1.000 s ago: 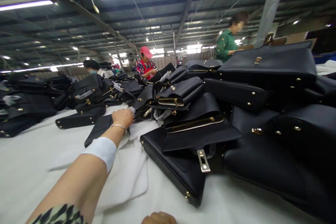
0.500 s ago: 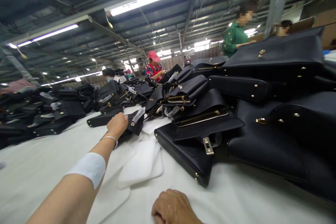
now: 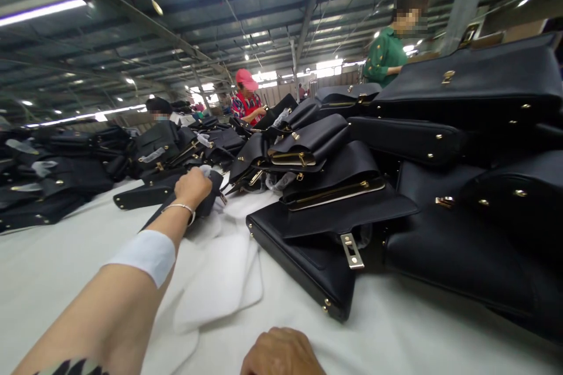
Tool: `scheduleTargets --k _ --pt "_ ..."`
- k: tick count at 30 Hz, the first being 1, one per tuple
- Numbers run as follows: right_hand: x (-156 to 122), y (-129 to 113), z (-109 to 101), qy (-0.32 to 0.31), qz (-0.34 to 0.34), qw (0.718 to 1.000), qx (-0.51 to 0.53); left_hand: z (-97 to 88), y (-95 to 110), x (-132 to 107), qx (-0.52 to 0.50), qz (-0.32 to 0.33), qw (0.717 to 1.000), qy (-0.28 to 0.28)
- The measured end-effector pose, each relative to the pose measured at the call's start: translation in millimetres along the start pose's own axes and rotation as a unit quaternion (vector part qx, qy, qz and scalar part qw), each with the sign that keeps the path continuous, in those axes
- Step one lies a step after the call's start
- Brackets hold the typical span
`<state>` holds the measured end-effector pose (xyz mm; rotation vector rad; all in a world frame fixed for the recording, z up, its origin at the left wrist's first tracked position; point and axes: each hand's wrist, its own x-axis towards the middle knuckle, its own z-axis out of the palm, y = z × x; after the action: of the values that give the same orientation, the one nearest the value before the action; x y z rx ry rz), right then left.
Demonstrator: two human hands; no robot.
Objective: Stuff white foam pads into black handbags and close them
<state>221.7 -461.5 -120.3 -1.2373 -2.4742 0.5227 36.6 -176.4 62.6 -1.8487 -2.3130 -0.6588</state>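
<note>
My left hand (image 3: 192, 186) is stretched far out over the white table (image 3: 57, 269) with its fingers closed on a small black leather bag piece (image 3: 206, 198), lifted a little off the cloth. A thin bracelet and a white patch show on that arm. My right hand (image 3: 281, 354) rests at the bottom edge, knuckles up and fingers curled under; I cannot see anything in it. White foam sheets (image 3: 220, 281) lie between the two hands. A black handbag with a gold clasp (image 3: 316, 258) lies just right of them.
Stacks of black handbags (image 3: 461, 129) fill the right side and more cover the far left (image 3: 53, 181). Three people work at the far end: one in a green top (image 3: 385, 58), one in a red cap (image 3: 245, 99), one in dark hair (image 3: 157, 108).
My left hand has taken hold of the black piece and drawn it back from the pile toward me. My right hand has come further into view at the bottom.
</note>
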Motion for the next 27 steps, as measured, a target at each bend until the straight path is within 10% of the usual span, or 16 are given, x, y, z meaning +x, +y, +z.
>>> scheduleTargets --k 9,14,17,21,27 --pt "-30.9 -13.6 -38.2 0.086 -0.006 0.993 0.076 -160.7 -3.9 -58.6 -0.274 0.085 0.958 0.013" --pt "-32.5 -16.4 -50.0 0.189 0.023 0.966 0.177 -221.2 16.3 -144.8 -0.461 0.150 0.859 -0.163" --pt "-59.4 -30.5 -75.4 0.281 -0.071 0.943 0.164 -227.7 23.5 -198.0 -0.553 0.136 0.767 -0.296" --pt "-133.5 -76.1 -135.9 0.220 -0.323 0.921 0.003 -209.1 33.4 -262.3 -0.593 0.123 0.686 -0.403" --pt "-181.9 -101.7 -198.8 0.183 -0.186 0.955 -0.140 -176.0 57.9 -318.0 -0.620 0.158 0.576 -0.509"
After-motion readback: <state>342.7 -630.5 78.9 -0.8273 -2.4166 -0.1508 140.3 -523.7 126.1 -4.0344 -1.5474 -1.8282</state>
